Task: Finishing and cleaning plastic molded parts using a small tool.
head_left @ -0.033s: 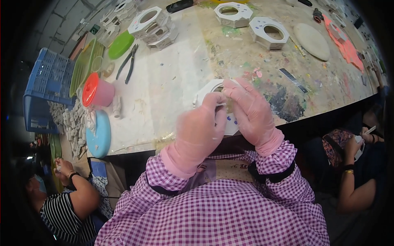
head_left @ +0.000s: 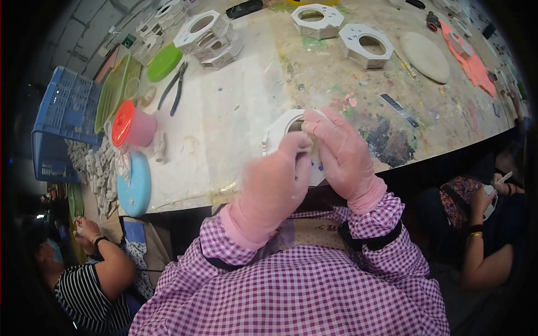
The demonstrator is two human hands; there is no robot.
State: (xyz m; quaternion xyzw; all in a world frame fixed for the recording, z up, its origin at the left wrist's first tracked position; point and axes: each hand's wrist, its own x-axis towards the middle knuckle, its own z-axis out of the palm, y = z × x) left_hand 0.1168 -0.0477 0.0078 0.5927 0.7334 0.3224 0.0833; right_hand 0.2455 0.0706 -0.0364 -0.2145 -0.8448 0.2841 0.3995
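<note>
Both hands wear pink gloves and meet over a white octagonal frame (head_left: 274, 134) near the table's front edge. The frame has a round opening and small blue marks, and my hands hide much of it. My left hand (head_left: 274, 179) is closed in a pinch over the opening, and whatever its fingertips hold is hidden. On the frame's right side, my right hand (head_left: 344, 154) is closed round the rim, its fingers bent over the top. Two similar white frames (head_left: 316, 21) with blue marks stand farther back, and others are stacked (head_left: 207, 39) at the far left.
Dark-handled pliers (head_left: 172, 89), a pink tub with red lid (head_left: 137, 127), a light-blue disc (head_left: 134, 185) and a blue crate (head_left: 64, 120) lie left. A flat strip (head_left: 399, 110) and an off-white oval (head_left: 425, 57) lie right. Other people sit at both sides.
My left hand has shifted slightly toward me and to the right, its pinched fingertips lower over the opening. The right hand stays nearly still on the frame.
</note>
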